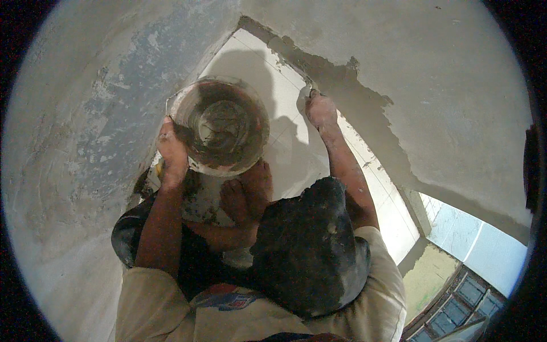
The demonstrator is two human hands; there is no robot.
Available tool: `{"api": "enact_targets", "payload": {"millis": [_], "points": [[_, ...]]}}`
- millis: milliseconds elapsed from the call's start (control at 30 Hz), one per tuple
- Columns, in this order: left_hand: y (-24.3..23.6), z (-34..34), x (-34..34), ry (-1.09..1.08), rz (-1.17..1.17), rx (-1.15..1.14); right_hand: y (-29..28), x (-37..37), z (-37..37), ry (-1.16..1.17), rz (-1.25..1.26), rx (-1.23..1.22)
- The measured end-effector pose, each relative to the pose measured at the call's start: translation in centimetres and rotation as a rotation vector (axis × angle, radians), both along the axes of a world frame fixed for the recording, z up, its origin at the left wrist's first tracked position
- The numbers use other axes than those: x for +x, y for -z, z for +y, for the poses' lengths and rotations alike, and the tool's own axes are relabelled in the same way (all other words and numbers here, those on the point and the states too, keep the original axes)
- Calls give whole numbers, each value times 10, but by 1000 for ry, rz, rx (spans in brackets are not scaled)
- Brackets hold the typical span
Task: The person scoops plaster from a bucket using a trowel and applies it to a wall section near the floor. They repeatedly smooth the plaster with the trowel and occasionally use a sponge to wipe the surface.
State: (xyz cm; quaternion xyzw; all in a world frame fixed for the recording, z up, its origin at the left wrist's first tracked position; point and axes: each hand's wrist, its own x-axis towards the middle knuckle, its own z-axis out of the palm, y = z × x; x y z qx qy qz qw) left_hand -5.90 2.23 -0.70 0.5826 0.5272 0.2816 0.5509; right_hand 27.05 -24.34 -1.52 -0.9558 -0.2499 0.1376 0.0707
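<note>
My left grip [172, 149] was clamped on the bucket [258, 114]; how my right grip [321, 109] stood, near the wall [439, 108], I couldn't tell.

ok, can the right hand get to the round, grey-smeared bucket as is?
Likely yes: only shadowed white tiled floor shows between the right hand, by the grey plastered wall, and the bucket; the left hand is at its left side.

bucket [258, 128] stands between left hand [173, 149] and right hand [322, 110].
</note>
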Motion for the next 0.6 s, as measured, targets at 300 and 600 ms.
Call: {"api": "enact_targets", "payload": {"millis": [300, 600], "points": [[-7, 1, -2, 16, -135, -38, -24, 3, -19, -17, -132, 147], [-2, 1, -2, 11, -7, 54, 18, 10, -21, -8, -35, -2]]}}
